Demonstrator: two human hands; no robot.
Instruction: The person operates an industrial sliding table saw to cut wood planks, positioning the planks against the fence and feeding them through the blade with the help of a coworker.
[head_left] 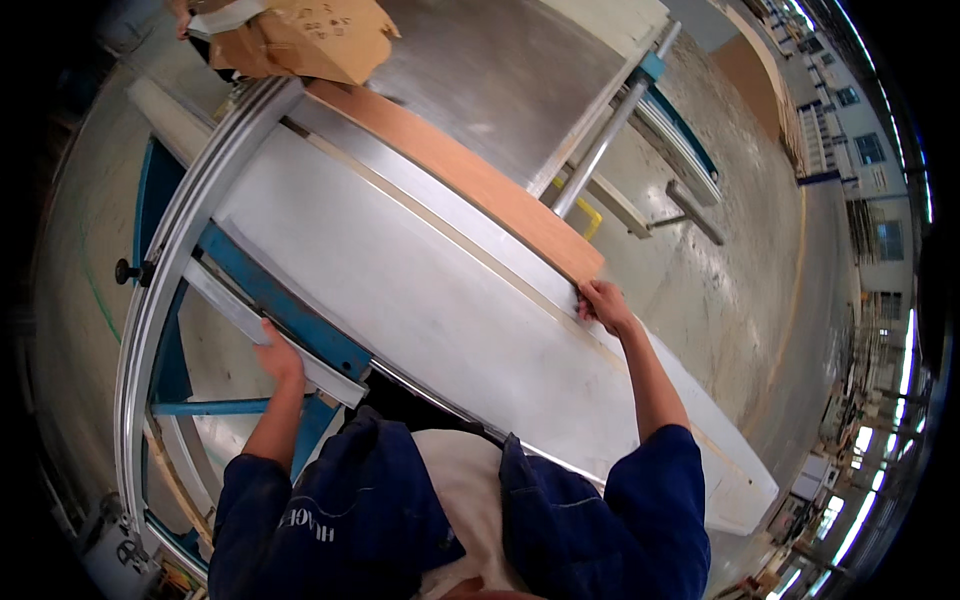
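A long reddish-brown wooden board (460,178) lies along the far side of the grey metal machine table (400,280). My right hand (604,305) grips the near right end of this board, fingers bent around its corner. My left hand (280,362) is closed on a light grey metal bar (330,380) in front of the table, its thumb uppermost; some of its fingers are hidden. Beside that bar runs a blue metal beam (280,305). A curved-looking silver rail fence (180,230) crosses the table's left end and meets the board's far end.
Brown cardboard (310,40) sits above the board's far end, with another person's hand (182,22) beside it. Beyond the board are a metal plate (500,75) and a round bar (600,150). A black knob (126,271) sticks out at the left.
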